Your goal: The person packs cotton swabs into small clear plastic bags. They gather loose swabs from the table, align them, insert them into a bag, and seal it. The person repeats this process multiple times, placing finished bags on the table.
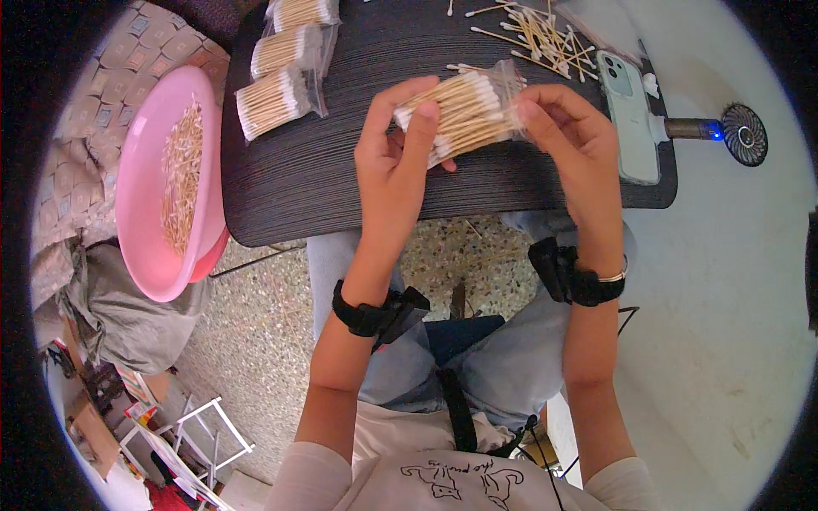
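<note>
A clear plastic bag of cotton swabs (470, 112) is held between my two hands above the dark table. My left hand (402, 131) grips its left end, with the thumb on top. At the right, the fingers of my right hand (565, 121) pinch the bag's loose plastic edge. Filled bags of cotton swabs (271, 102) lie in a column at the table's upper left. Loose cotton swabs (546, 38) are scattered at the upper right, and a few lie just behind the held bag.
A mint-green phone (632, 121) lies at the table's right edge, beside a small fan (744, 135) with a blue light. A pink plastic basin (137, 185) holding many loose swabs stands left of the black wood-grain table (307, 185). A white frame (214, 428) stands at the lower left.
</note>
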The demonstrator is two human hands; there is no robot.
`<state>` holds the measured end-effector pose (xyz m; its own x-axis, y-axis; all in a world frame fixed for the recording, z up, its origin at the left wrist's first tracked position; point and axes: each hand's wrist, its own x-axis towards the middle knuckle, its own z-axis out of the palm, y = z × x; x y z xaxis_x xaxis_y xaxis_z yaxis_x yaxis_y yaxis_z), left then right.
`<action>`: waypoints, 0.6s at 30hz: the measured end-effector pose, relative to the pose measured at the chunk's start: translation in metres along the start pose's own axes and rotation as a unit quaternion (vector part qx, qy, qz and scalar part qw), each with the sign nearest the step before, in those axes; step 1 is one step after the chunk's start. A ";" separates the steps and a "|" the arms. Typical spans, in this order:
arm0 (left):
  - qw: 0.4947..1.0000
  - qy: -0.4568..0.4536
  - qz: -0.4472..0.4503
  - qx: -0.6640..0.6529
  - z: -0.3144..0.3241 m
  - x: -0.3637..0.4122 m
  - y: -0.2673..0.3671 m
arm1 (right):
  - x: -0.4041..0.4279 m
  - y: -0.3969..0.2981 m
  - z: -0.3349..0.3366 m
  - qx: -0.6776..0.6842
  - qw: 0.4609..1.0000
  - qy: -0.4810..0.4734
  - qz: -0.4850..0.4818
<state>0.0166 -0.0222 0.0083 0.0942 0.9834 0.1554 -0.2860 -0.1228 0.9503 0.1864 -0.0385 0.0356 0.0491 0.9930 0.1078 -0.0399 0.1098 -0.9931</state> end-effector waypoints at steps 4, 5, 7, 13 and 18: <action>0.999 -0.024 0.021 0.008 0.002 -0.001 -0.001 | 0.001 0.000 0.000 -0.022 1.000 0.021 0.003; 0.999 -0.033 0.036 0.013 0.002 -0.001 -0.001 | 0.000 0.000 0.000 -0.036 0.999 0.023 0.003; 0.998 -0.051 0.023 -0.005 0.000 -0.001 -0.003 | 0.000 0.000 -0.002 -0.063 0.998 0.026 0.002; 0.998 -0.056 0.026 -0.012 0.001 -0.001 -0.005 | 0.001 0.004 -0.009 -0.115 0.993 0.034 -0.021; 0.999 -0.048 0.022 -0.010 0.003 -0.001 -0.004 | 0.001 0.002 -0.009 -0.078 0.996 0.041 -0.032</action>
<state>0.0208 -0.0231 0.0056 0.1717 0.9594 0.2237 -0.3112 -0.1626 0.9363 0.1956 -0.0378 0.0330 0.1290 0.9764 0.1734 0.1220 0.1579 -0.9799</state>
